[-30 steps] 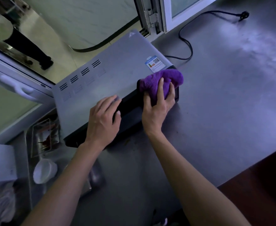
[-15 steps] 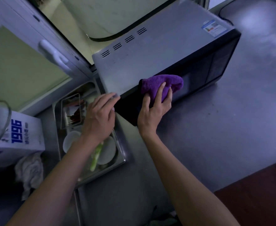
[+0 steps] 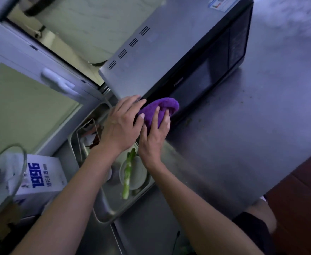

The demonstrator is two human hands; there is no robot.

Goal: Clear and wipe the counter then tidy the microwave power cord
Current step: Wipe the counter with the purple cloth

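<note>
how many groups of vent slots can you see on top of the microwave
4, in a diagonal row along the far left part of the microwave top: one near the left corner, then and the farthest. Any others on hidden sides can't be seen.

bare counter (image 3: 243, 135) right of microwave (image 3: 169, 57)

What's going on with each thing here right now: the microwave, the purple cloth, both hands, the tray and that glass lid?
Microwave: door closed, standing on the steel counter.
Purple cloth: bunched, pressed against the microwave's front.
Right hand: fingers curled over the cloth.
Left hand: flat, fingers straight, resting on the microwave's near corner.
Metal tray: holds a green onion across a small dish.
Glass lid: tilted, by the white box.
</note>
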